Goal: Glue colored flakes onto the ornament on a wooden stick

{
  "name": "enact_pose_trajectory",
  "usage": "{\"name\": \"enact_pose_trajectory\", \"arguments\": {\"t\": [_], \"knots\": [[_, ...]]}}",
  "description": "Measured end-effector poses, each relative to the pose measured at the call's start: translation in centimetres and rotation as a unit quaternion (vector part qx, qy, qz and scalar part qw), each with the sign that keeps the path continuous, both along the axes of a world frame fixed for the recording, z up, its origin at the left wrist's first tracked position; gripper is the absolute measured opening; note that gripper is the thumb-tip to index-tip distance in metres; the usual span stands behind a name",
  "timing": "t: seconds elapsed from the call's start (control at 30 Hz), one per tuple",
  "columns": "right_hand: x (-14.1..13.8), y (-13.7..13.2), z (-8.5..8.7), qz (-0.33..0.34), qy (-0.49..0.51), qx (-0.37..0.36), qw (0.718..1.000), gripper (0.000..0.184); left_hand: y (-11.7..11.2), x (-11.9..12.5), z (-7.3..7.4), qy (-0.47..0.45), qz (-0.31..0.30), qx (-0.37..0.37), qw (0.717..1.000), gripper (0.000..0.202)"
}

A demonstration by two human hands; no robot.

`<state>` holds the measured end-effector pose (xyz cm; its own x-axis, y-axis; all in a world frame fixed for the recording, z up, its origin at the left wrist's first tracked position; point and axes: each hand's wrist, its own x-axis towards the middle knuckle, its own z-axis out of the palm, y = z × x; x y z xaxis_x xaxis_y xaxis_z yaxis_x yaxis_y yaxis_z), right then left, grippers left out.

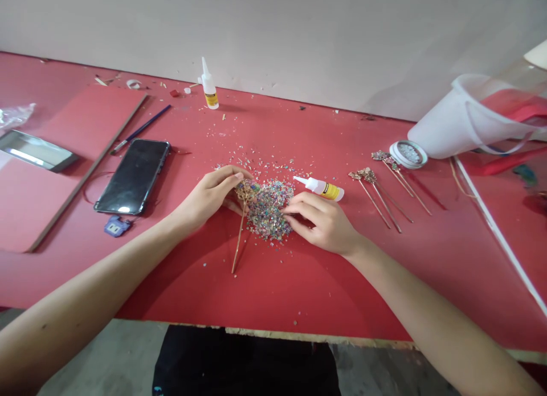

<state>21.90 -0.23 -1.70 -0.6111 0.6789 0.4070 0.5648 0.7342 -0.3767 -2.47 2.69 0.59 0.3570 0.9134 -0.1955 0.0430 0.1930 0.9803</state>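
My left hand (211,195) pinches the ornate head of a gold hair stick (239,236), whose thin stem points toward me across the red table (265,282). Right beside it lies a pile of small colourful chips (269,211). My right hand (322,220) rests with curled fingers at the pile's right edge, fingertips pinched in the chips; what they hold is too small to name. A small glue bottle (322,187) with a yellow label lies on its side just behind my right hand.
Several finished hair sticks (384,194) lie to the right, near a round tin (408,154) and a tipped white bucket (461,119). A phone (133,175), a brush (141,129), a red board (55,162) and an upright glue bottle (209,88) lie to the left and behind.
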Motion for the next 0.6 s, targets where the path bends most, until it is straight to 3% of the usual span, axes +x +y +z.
{"name": "enact_pose_trajectory", "arguments": {"t": [0.6], "knots": [[-0.14,-0.03,-0.24,0.002,-0.012,0.014,1.000,0.012,-0.06,0.09,0.11,0.011,0.000,0.004,1.000,0.021]]}}
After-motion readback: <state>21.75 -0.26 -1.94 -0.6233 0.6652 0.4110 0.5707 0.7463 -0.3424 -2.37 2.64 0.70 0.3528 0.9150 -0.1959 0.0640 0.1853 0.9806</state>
